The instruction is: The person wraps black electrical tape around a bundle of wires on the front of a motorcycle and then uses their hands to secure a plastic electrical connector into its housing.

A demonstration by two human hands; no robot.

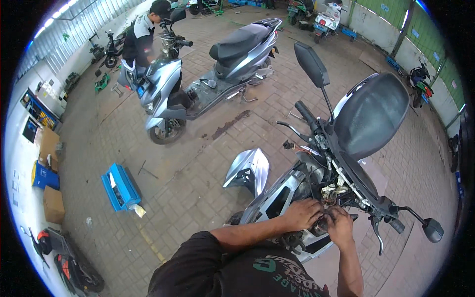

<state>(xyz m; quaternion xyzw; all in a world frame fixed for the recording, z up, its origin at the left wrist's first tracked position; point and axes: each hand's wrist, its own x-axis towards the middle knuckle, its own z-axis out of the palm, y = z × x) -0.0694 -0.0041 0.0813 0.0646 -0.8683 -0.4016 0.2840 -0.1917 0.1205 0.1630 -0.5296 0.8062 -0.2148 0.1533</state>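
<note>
My left hand (303, 215) and my right hand (339, 226) meet at the opened front of a silver scooter (267, 204), just below its handlebar (341, 171). Fingers of both are bent and pressed together around something small and dark among the wiring; I cannot make out what it is. Loose cables and pale connectors (334, 191) show right above my fingertips. A black brake lever (293, 129) and a mirror (311, 63) stick out on the far side. The scooter's black seat (372, 116) lies beyond the bars.
A silver front panel (249, 171) lies on the paving beside the scooter. Further left is a blue toolbox (118, 187). Another silver scooter (168, 91) stands ahead, with a person (143, 37) bent by its front. Cardboard boxes (53, 204) line the left wall.
</note>
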